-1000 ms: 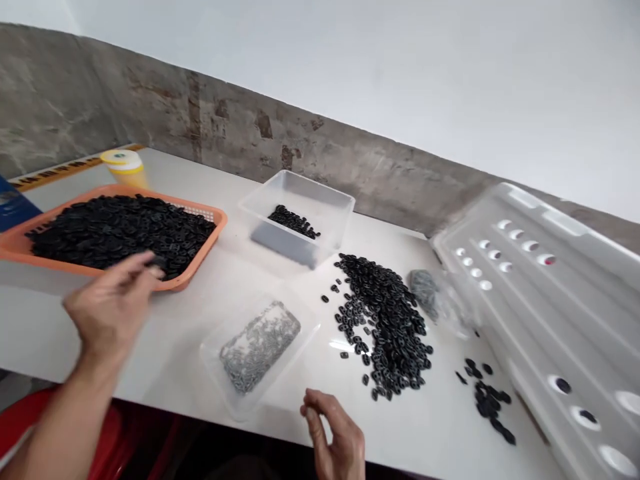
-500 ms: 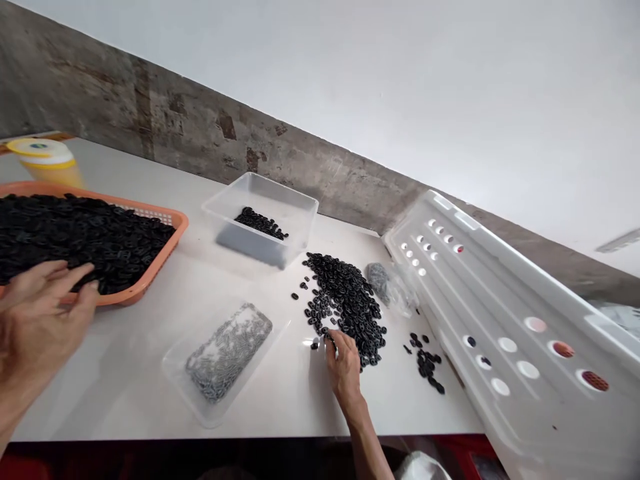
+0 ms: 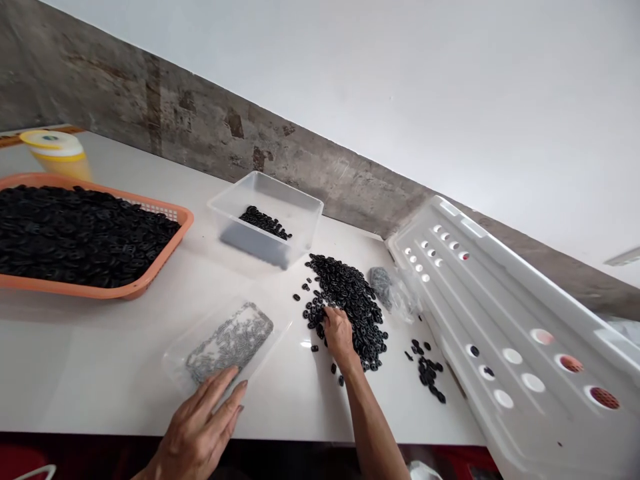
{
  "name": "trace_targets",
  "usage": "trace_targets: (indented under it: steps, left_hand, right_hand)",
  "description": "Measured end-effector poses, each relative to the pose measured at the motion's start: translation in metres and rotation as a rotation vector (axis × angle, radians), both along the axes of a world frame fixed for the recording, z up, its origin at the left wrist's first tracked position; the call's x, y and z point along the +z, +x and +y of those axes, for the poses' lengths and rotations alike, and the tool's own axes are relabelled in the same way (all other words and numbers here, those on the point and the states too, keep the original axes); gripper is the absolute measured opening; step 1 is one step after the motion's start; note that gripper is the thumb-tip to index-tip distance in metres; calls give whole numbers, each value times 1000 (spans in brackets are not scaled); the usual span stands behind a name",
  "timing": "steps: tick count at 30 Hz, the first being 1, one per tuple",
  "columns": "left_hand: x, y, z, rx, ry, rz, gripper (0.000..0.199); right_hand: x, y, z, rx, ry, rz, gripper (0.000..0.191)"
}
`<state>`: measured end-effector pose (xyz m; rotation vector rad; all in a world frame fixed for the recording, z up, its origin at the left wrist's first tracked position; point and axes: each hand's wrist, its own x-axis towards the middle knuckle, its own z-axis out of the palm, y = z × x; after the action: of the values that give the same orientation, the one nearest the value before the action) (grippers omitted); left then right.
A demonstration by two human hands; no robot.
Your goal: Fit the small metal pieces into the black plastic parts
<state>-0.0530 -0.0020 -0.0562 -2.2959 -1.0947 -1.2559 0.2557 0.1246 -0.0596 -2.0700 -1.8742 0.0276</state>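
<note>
My right hand [image 3: 340,337] reaches into a heap of small black oval pieces with holes [image 3: 357,300]. Its fingers are bent together at the left side of the heap, and whatever lies between the fingertips is hidden. Over the near end of a shallow clear tray [image 3: 175,357] is my left hand [image 3: 205,420], with fingers stretched out and nothing visible in them. Many small grey metal-looking parts [image 3: 235,337] are spread in that tray. A few black pieces lie loose beside my right wrist.
An orange basket [image 3: 187,223] full of black pieces stands at left, before a yellow-lidded container [image 3: 60,157]. Behind is a clear bin [image 3: 305,233] with some black pieces. A bag of grey parts [image 3: 383,283] and a large white perforated panel [image 3: 500,293] are at right.
My left hand has moved from the orange basket rightward to the clear tray. My right hand has shifted slightly farther into the heap, and loose black pieces now lie near its wrist.
</note>
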Motion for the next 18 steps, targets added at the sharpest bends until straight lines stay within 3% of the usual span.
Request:
trace_targets:
  steps: [7,14,18]
  left_hand:
    - [-10,12,1,35,-13,63,34]
    - [-26,-4,-3,-45,-68,238,49]
    - [-14,-2,-2,-46,-134,70,39]
  right_hand:
    - [-2,-9,-8,15,-5,240,27]
    - [15,-13,-25,31,19,734,32]
    - [28,-37,-51,95,-20,1096,47]
